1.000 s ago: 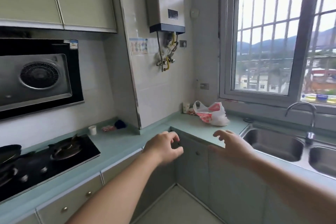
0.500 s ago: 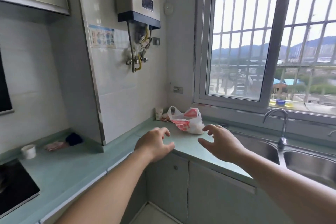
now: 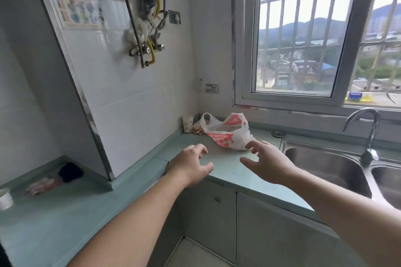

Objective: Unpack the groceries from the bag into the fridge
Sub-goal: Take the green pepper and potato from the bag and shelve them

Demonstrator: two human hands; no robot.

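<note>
The white and red plastic bag [image 3: 227,134], contents hidden, lies on the green counter [image 3: 225,169] just beyond the left hand [image 3: 191,166] and right hand [image 3: 268,163], both open and empty, with the steel sink [image 3: 325,165] to their right.

Green countertop [image 3: 134,171] runs along a tiled corner, frame centre. White plastic bag [image 3: 227,134] with red print slumped on it near the corner, handles up and open. Paper cup [image 3: 187,123] just left of the bag, against the wall.

Left hand [image 3: 191,166] at centre frame, fingers curled, empty, above the counter edge. Right hand [image 3: 268,162] right of centre, fingers spread, empty, its fingertips just short of the bag's lower right side; contact not clear.

Steel sink [image 3: 329,165] and faucet [image 3: 366,134] at right. Barred window [image 3: 303,34] upper right. Water heater pipes [image 3: 147,34] upper centre. Dark cloth [image 3: 70,172] and small white cup [image 3: 5,198] at lower left.
</note>
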